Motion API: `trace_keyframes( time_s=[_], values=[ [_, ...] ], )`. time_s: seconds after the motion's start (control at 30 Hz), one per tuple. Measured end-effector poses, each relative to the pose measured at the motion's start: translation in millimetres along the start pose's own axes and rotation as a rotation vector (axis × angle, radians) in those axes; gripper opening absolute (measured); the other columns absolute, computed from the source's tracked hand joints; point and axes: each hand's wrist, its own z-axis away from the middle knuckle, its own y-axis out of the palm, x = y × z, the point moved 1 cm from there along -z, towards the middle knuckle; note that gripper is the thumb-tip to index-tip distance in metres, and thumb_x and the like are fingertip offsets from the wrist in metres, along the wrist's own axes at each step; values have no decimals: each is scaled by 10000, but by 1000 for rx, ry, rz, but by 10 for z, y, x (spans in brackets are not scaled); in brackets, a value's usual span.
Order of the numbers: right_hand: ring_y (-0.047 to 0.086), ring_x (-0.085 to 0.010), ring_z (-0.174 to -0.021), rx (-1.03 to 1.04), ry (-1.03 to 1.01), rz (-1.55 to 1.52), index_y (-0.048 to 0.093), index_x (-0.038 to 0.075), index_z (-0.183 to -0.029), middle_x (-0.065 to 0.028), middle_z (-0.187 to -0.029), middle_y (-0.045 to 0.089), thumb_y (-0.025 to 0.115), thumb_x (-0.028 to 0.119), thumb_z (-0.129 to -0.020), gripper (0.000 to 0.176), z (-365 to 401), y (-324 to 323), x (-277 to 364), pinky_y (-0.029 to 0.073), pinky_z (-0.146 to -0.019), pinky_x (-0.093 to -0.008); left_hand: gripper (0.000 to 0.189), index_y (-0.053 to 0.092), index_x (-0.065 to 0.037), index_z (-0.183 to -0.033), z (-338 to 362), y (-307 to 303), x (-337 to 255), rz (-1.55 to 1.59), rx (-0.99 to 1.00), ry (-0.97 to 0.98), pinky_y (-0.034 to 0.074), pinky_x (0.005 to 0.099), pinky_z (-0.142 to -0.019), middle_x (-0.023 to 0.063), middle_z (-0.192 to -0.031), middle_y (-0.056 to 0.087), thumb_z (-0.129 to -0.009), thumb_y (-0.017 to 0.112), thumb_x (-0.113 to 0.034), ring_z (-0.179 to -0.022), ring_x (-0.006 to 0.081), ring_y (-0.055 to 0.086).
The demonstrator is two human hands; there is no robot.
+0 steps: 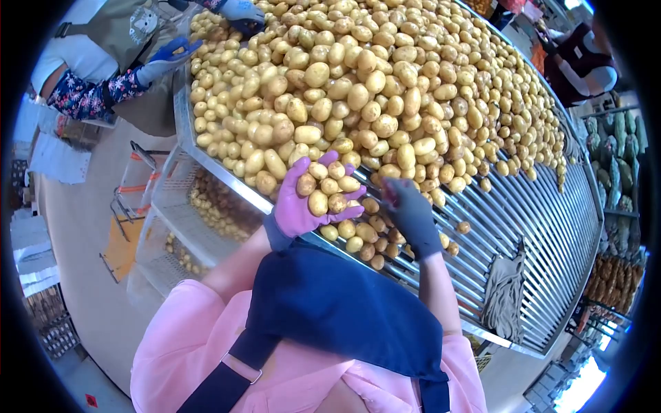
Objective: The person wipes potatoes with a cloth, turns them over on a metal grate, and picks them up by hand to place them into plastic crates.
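My left hand, in a purple glove, is turned palm up with its fingers curled around several small yellow potatoes. To the right, my right hand wears a dark grey glove and hovers at the front edge of the big potato heap. Its fingers are blurred, so I cannot make out whether they hold anything. Between and below my hands, a small group of loose potatoes lies on the metal slats.
Left of the sorting table's metal rim stand clear plastic crates with potatoes inside. A grey cloth lies on the slats at right. A co-worker's gloved hands are at the upper left; another person stands far right.
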Motion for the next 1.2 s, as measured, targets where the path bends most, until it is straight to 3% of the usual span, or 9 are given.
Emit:
trace_keyframes(
  time_s=[0.1, 0.17, 0.3, 0.57, 0.7, 0.73, 0.97, 1.1, 1.2],
  values=[
    [585, -285, -964, -228, -38, -235, 552, 169, -1221, -129, -1089, 575, 630, 139, -798, 431, 27, -285, 323, 483, -836, -372, 499, 395, -193, -1343, -55, 127, 63, -79, -85, 21, 285, 647, -1017, 110, -1367, 416, -937, 375, -482, -1217, 407, 426],
    [554, -293, -1038, -441, -413, -120, 540, 173, -1233, -111, -1140, 565, 663, 123, -762, 490, 66, -354, 557, 462, -884, -388, 503, 394, -191, -1346, -122, 138, 110, -39, -18, -15, 322, 595, -1022, 108, -1357, 429, -939, 360, -484, -1207, 371, 450],
    [492, -317, -1139, -178, -602, 195, 550, 196, -1226, -113, -1279, 482, 632, 130, -795, 443, -49, -255, 741, 412, -948, -447, 517, 386, -198, -1356, -197, 53, 139, 223, 82, -128, 369, 514, -1019, 117, -1343, 441, -934, 350, -495, -1215, 308, 460],
    [382, -349, -1263, -62, -826, 377, 601, 232, -1124, -114, -1340, 440, 692, 186, -675, 460, -66, -207, 851, 351, -1007, -488, 579, 459, -132, -1305, -209, 12, 237, -93, -58, 88, 354, 452, -1037, 115, -1331, 464, -906, 388, -544, -1214, 282, 463],
    [417, -357, -1230, 1, -828, 310, 594, 238, -1164, -128, -1317, 462, 652, 236, -751, 417, -102, -140, 892, 333, -1015, -518, 512, 494, -147, -1271, -87, -285, 191, -24, -82, 8, 479, 409, -893, 92, -1177, 588, -924, 392, -509, -1055, 252, 583],
    [423, -363, -1223, -16, -831, 235, 588, 230, -1180, -138, -1322, 458, 671, 225, -741, 447, -110, -161, 937, 341, -1010, -509, 488, 513, -192, -1262, -94, -574, 198, 116, 215, -67, 531, 324, -749, 26, -1136, 608, -899, 461, -513, -945, 165, 618],
    [414, -340, -1273, -168, -657, -136, 538, 134, -1241, -186, -1386, 375, 648, -30, -781, 501, -25, -205, 800, 461, -958, -368, 433, 470, -159, -1244, 609, 237, -335, 171, 134, 461, 385, 552, -998, 129, -1328, 429, -906, 501, -428, -1231, 348, 418],
    [357, -305, -1319, -146, -443, -85, 490, 108, -1305, -169, -1404, 367, 552, -59, -825, 512, 34, -302, 620, 430, -987, -367, 206, 518, -16, -965, 1431, 493, -1114, 209, -26, 846, 419, 518, -999, 106, -949, 498, -817, 528, -159, -1024, 288, 521],
    [360, -256, -1318, -143, -381, -63, 476, 101, -1322, -128, -1438, 323, 519, -121, -803, 566, 37, -263, 247, 359, -1040, -352, 272, 507, 5, -871, 2155, 142, -2058, -231, 323, 1248, 337, 562, -1045, 133, -983, 507, -884, 495, -267, -1019, 330, 492]
  ],
)
